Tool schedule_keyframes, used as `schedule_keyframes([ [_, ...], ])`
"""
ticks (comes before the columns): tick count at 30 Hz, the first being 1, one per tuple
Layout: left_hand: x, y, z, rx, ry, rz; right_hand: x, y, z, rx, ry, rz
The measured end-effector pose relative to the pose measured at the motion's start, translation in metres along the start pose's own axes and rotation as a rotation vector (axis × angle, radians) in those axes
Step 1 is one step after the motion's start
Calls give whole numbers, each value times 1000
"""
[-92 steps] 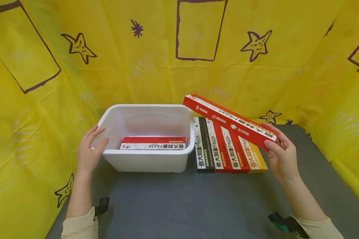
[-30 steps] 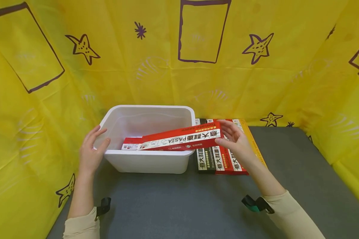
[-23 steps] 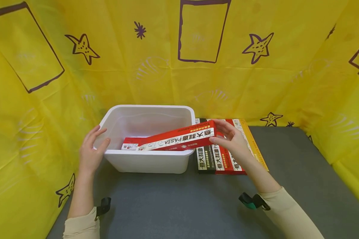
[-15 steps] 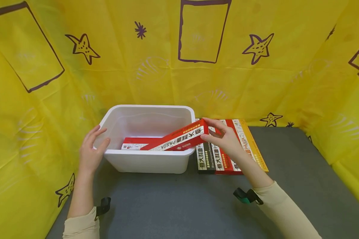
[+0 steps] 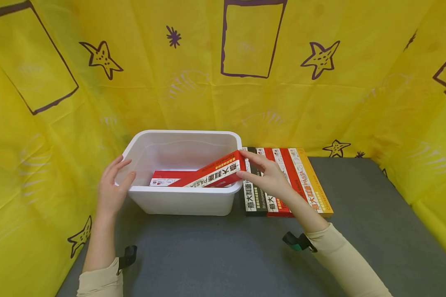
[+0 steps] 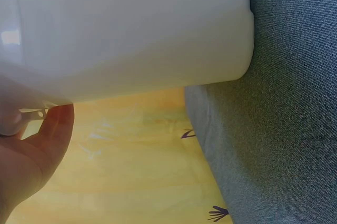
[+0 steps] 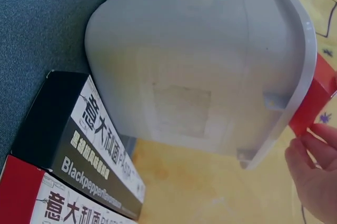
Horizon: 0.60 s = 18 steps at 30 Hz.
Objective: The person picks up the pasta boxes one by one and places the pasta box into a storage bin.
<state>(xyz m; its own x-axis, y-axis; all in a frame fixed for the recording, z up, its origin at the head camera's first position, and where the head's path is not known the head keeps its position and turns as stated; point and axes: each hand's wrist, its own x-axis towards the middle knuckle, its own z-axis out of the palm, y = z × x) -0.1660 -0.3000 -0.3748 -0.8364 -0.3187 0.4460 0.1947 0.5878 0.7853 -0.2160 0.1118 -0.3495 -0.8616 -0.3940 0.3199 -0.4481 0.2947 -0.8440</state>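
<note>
Pasta box (image 5: 212, 173), red, tilted in white tub (image 5: 182, 202) | right hand (image 5: 269, 175) pinches raised end | left hand (image 5: 113, 185) half-curled over tub rim (image 5: 178, 189)

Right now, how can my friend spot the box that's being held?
Find the white tub on the grey table. At its right end, the right hand pinches a red pasta box. It slants upward, while its red neighbour lies lower inside.

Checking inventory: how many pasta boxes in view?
6: row of four beside the white bin, tilted box in the right hand, red box lower inside the bin. More may be hidden there.
</note>
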Motion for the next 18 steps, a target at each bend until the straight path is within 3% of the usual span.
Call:
schedule_keyframes([
  [9, -1, -1, 1, 1, -2, -2, -2, 3, 6, -69, -30, -34],
  [18, 0, 0, 1, 1, -22, -42, -16, 8, 3, -17, 4, -21],
])
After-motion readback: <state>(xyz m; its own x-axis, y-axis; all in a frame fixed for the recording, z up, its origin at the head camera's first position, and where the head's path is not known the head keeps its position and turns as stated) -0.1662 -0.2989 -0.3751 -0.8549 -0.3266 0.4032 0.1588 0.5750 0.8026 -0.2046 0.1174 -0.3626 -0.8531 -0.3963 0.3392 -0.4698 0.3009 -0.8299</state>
